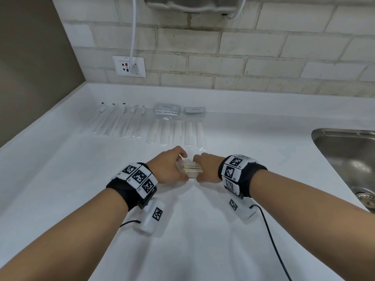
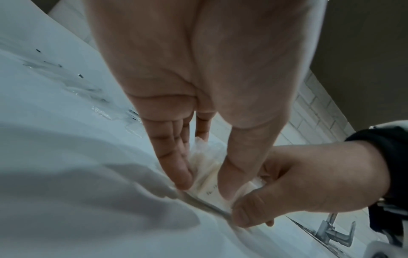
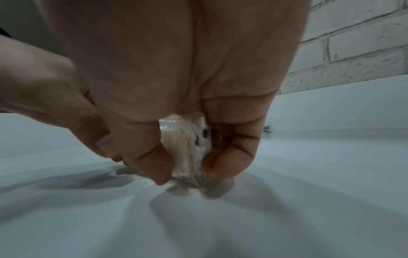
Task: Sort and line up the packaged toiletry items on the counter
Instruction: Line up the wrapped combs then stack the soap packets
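Observation:
A small stack of cream packets in clear wrap (image 1: 189, 169) stands on edge at the counter's middle. My left hand (image 1: 179, 167) grips its left end and my right hand (image 1: 199, 169) its right end. The left wrist view has my left hand (image 2: 205, 176) pinching the stack (image 2: 208, 165) between thumb and fingers. The right wrist view has my right hand (image 3: 187, 163) pinching the stack (image 3: 186, 144) just above the counter. Behind lie a row of wrapped toothbrushes (image 1: 119, 120), a row of white wrapped strips (image 1: 176, 132) and two sachet stacks (image 1: 167, 109), (image 1: 194, 110).
A steel sink (image 1: 349, 159) is set into the white counter (image 1: 60, 179) at the right. On the brick wall are a socket plate (image 1: 128, 66) with a white cord and a metal appliance up top. A black cable trails from my right wrist.

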Available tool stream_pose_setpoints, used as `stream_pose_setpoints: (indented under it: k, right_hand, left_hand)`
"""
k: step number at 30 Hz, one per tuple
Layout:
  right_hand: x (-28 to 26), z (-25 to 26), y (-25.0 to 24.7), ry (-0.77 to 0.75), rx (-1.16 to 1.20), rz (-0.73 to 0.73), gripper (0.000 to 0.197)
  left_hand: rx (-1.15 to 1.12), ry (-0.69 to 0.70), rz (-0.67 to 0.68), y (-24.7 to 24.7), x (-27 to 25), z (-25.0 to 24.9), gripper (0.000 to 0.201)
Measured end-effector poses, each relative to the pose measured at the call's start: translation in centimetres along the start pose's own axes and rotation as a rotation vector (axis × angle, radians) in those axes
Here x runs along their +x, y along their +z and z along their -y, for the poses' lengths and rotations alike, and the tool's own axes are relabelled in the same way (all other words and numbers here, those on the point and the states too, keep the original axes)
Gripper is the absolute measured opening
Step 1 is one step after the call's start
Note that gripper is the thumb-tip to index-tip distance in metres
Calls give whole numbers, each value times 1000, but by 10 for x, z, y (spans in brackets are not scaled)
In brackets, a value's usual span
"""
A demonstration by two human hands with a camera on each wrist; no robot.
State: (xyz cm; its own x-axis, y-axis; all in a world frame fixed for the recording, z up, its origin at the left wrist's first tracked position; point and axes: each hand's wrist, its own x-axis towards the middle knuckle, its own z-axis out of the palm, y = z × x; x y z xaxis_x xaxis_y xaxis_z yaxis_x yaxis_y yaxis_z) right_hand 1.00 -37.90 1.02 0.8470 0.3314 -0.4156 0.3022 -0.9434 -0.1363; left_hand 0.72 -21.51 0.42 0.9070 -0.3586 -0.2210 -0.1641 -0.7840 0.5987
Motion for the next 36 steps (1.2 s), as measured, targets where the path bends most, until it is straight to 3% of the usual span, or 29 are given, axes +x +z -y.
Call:
stream_pose_setpoints:
  k: [8, 16, 26, 36]
  right_hand:
    - [7, -2, 0, -6, -27, -6, 30]
    - [1, -6, 3, -30, 104, -24, 49]
    - [-2, -13, 0, -65, 48, -7, 34]
    - [-6, -16, 6, -76, 84, -4, 34]
  left_hand:
    - [147, 79, 63, 4, 2, 5, 45]
    - [199, 13, 112, 15, 6, 2, 37]
    - [232, -6, 155, 17, 9, -3, 37]
    - [191, 62, 143, 18, 2, 5, 34]
